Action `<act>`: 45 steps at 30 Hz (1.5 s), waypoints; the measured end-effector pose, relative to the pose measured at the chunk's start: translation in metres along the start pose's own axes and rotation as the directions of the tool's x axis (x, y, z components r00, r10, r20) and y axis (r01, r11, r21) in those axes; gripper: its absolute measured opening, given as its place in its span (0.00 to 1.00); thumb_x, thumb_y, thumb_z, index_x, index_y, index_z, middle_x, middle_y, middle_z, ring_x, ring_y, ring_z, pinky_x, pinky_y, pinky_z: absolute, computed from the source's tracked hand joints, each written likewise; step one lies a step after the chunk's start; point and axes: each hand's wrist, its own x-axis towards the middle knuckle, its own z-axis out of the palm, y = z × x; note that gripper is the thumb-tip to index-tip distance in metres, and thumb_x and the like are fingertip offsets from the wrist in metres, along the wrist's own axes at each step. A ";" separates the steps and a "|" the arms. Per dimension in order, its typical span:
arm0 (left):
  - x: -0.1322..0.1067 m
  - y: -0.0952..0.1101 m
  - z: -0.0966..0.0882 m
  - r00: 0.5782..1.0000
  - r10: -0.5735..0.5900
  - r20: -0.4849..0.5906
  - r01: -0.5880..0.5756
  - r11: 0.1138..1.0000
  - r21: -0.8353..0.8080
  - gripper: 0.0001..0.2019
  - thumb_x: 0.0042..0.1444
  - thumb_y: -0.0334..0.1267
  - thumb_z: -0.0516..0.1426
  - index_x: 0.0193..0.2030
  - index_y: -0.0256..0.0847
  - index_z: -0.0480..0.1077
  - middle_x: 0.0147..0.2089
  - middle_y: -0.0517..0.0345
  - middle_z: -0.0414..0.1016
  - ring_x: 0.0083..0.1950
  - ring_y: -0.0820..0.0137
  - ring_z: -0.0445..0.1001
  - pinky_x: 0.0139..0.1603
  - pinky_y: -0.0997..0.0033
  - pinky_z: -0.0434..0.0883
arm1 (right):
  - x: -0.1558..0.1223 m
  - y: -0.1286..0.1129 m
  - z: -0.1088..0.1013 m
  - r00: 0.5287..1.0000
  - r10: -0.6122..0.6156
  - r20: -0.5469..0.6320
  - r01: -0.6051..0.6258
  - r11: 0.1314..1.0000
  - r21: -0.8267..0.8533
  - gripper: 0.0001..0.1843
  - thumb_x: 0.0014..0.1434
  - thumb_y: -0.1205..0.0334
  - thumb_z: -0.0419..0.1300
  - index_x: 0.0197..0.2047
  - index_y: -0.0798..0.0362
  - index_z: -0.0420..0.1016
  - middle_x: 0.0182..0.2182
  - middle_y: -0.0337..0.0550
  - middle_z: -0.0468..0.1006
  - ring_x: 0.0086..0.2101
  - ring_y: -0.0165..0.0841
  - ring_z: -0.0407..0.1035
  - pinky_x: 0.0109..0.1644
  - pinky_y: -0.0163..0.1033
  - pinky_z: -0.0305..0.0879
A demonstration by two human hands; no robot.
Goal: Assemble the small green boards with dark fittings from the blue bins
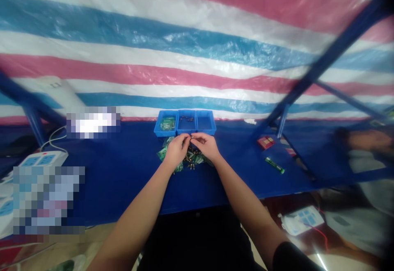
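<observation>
My left hand (177, 151) and my right hand (207, 146) meet above the blue table top, with their fingertips pinched together on a tiny metal part (191, 137). Its exact shape is too small to tell. Just below my hands lies a loose heap of green circuit boards and brass pins (193, 160), partly hidden by my palms. Behind my fingers stands a blue three-compartment tray (185, 122). Green boards (168, 123) fill its left compartment, and small dark parts (186, 119) lie in the middle one.
A white power strip (41, 160) sits at the table's left end, and a red box (266, 142) and a green tube (274, 165) lie to the right. Blue metal frame bars (320, 74) slant across a striped tarpaulin (184, 49). A blurred person's arm (366, 140) shows at far right.
</observation>
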 end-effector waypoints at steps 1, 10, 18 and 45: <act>0.000 0.000 0.000 1.000 0.003 0.003 -0.003 1.000 0.003 0.12 0.66 0.43 0.48 0.45 0.43 0.70 0.38 0.55 0.77 0.37 0.67 0.75 0.40 0.69 0.69 | 0.000 0.000 0.000 1.000 -0.003 -0.004 0.003 1.000 -0.004 0.18 0.51 0.53 0.67 0.44 0.52 0.80 0.37 0.45 0.82 0.38 0.36 0.77 0.47 0.42 0.74; 0.000 0.000 0.000 1.000 0.013 -0.001 -0.013 1.000 0.011 0.13 0.66 0.43 0.48 0.44 0.42 0.71 0.38 0.54 0.77 0.39 0.66 0.75 0.41 0.68 0.70 | 0.000 0.001 0.000 1.000 -0.009 -0.001 0.009 0.999 -0.048 0.17 0.53 0.54 0.65 0.44 0.51 0.80 0.38 0.44 0.82 0.38 0.36 0.77 0.47 0.41 0.74; 0.000 -0.006 0.005 0.999 0.018 -0.047 -0.019 1.000 -0.006 0.13 0.64 0.44 0.51 0.49 0.44 0.72 0.42 0.55 0.78 0.41 0.67 0.76 0.42 0.69 0.71 | 0.002 0.002 -0.002 0.999 -0.005 -0.033 0.003 0.999 -0.050 0.15 0.52 0.53 0.65 0.42 0.52 0.80 0.37 0.45 0.82 0.37 0.36 0.77 0.46 0.42 0.74; 0.000 -0.001 0.001 1.000 -0.018 -0.022 0.017 0.999 -0.031 0.11 0.65 0.44 0.50 0.45 0.44 0.71 0.39 0.57 0.78 0.38 0.68 0.76 0.39 0.71 0.70 | -0.001 0.001 0.001 1.000 -0.017 -0.005 0.017 0.999 -0.049 0.16 0.53 0.55 0.65 0.44 0.53 0.80 0.38 0.45 0.82 0.37 0.36 0.77 0.46 0.41 0.74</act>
